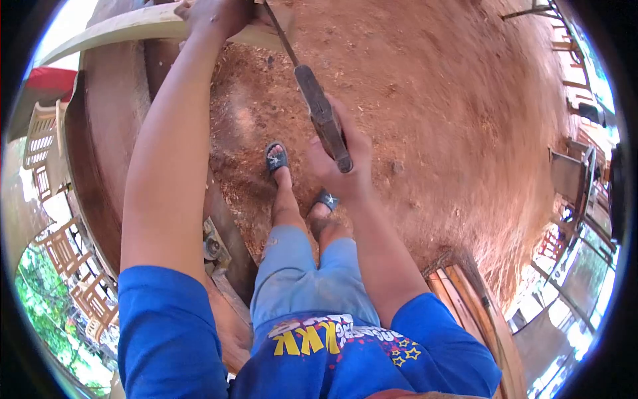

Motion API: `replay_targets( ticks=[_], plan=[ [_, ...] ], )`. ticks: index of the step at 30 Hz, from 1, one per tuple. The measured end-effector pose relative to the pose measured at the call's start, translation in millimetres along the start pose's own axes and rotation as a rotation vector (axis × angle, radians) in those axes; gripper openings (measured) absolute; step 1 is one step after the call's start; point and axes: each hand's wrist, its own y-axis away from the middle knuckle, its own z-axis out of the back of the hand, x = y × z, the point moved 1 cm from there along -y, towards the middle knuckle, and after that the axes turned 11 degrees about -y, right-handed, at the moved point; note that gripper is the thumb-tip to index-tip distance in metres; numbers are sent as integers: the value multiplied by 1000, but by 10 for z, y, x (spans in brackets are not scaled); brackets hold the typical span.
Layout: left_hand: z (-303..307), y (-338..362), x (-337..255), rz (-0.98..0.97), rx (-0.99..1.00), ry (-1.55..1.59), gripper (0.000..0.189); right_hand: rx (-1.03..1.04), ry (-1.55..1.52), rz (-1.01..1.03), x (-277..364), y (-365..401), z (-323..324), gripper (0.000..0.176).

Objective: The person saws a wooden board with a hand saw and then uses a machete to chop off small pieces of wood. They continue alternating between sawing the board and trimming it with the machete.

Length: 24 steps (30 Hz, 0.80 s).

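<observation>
In my right hand point(342, 156) is a handsaw, its worn dark wooden handle point(319, 110) inside my closed fingers. Seen nearly edge-on, the saw's thin blade point(280, 33) runs up and leaves the top of the view beside a pale wooden board point(133, 28). My left hand point(216, 16) grips this board close to the blade; its fingertips are partly cut off by the upper edge. The board lies across the upper left and looks curved through the wide lens. Whether the blade touches the wood is not clear.
A brown wooden bench point(109, 100) runs down my left side. Wooden chairs point(43, 136) stand beyond it. Reddish dirt ground point(432, 133) with wood chips lies around my sandals point(276, 158). Stacked planks point(465, 299) are at lower right, and furniture frames point(571, 176) line the far right.
</observation>
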Motion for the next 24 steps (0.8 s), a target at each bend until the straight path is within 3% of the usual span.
replay_targets(
  ticks=[3, 6, 8, 11, 12, 15, 17, 19, 24],
  plan=[
    [41, 88, 48, 0, 41, 54, 21, 78, 76, -45, 309, 49, 33, 74],
    [52, 134, 56, 23, 69, 70, 22, 15, 206, -85, 305, 505, 105, 71],
    [93, 207, 40, 25, 13, 79, 26, -6, 88, -234, 85, 1265, 350, 64],
    [136, 143, 29, 31, 92, 65, 27, 56, 240, -93, -277, 2382, 985, 51],
    [110, 95, 32, 36, 101, 57, 27, 51, 259, -74, -226, 2403, 996, 45],
    [32, 101, 43, 38, 39, 83, 27, 20, 181, -128, -642, 1540, 708, 44],
    [62, 153, -10, 25, 34, 101, 26, -34, 299, -116, -533, 432, 145, 60],
    [167, 136, 33, 3, 84, 64, 26, -53, 43, 76, -649, 109, -96, 67],
    [60, 113, 24, 19, 60, 79, 27, -16, 40, -13, -292, 101, -36, 68]
  ],
)
